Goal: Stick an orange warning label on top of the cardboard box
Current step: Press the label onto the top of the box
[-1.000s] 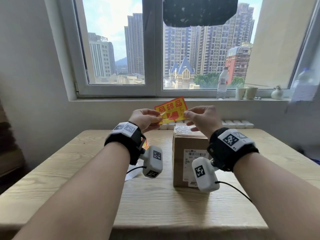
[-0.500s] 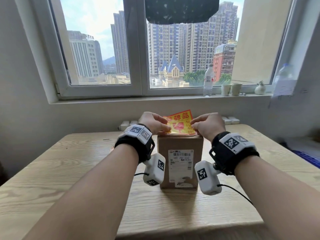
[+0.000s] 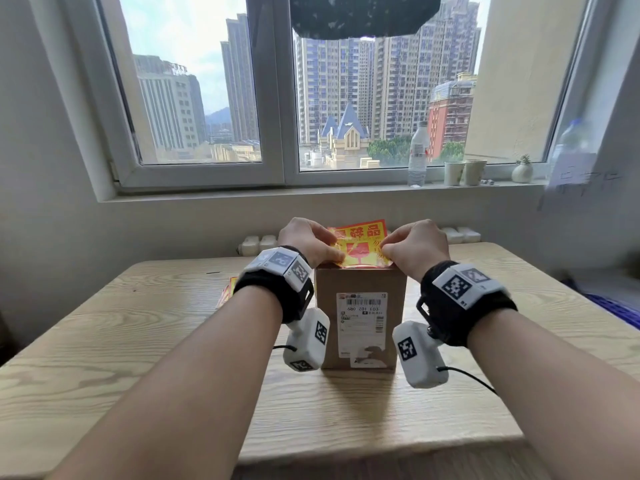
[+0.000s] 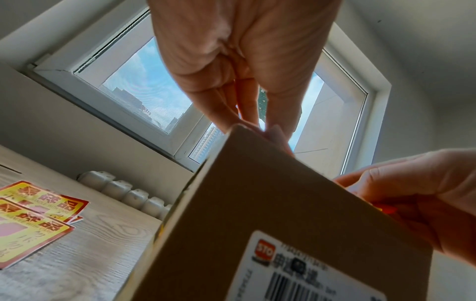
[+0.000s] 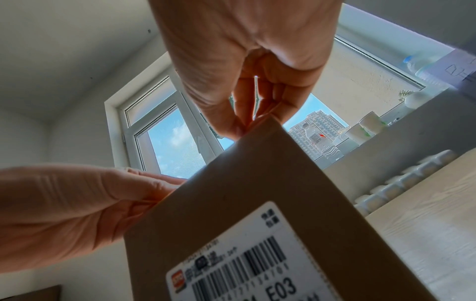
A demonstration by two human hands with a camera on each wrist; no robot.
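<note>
A brown cardboard box (image 3: pixel 360 285) with a white shipping label (image 3: pixel 362 313) on its front stands upright on the wooden table (image 3: pixel 138 341). An orange and yellow warning label (image 3: pixel 360 245) with red characters lies tilted over the box's top, its near edge at the box's front rim. My left hand (image 3: pixel 308 242) pinches the label's left side and my right hand (image 3: pixel 414 245) pinches its right side. In the wrist views the box (image 4: pixel 257 224) (image 5: pixel 257 193) hides the label; the fingertips of each hand (image 4: pixel 247 114) (image 5: pixel 247 114) reach over the top edge.
Spare warning labels (image 4: pixel 33 215) lie on the table left of the box. A white ribbed block (image 3: pixel 259 242) sits at the table's far edge. On the windowsill stand a water bottle (image 3: pixel 417 157), two cups (image 3: pixel 464 172) and a small pot (image 3: pixel 522 171).
Both hands have brought the warning label down from the air above the box onto its top. The head view has shifted, so the box sits more central.
</note>
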